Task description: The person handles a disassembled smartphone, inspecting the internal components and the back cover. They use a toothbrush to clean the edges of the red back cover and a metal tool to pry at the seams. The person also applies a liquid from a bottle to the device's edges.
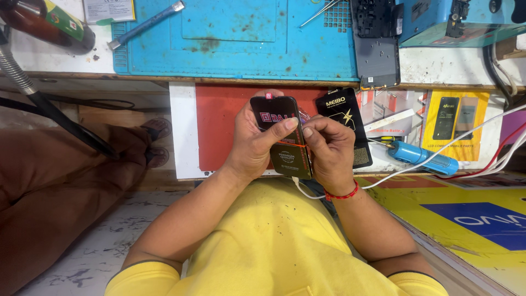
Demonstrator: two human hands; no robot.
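The left hand (256, 143) grips a flat black packet (280, 134) from its left side, thumb pressed across the front. The right hand (327, 147) pinches the packet's right edge with fingertips together — both hold it up in front of the yellow shirt (274, 246). Just right of the right hand lies a blue screwdriver (424, 157); beyond both hands, a blue mat (241, 38) covers the tabletop (460, 66).

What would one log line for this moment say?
left hand: holds black phone-shaped package | right hand: pinches its right edge | behind: second black package | bench: blue mat
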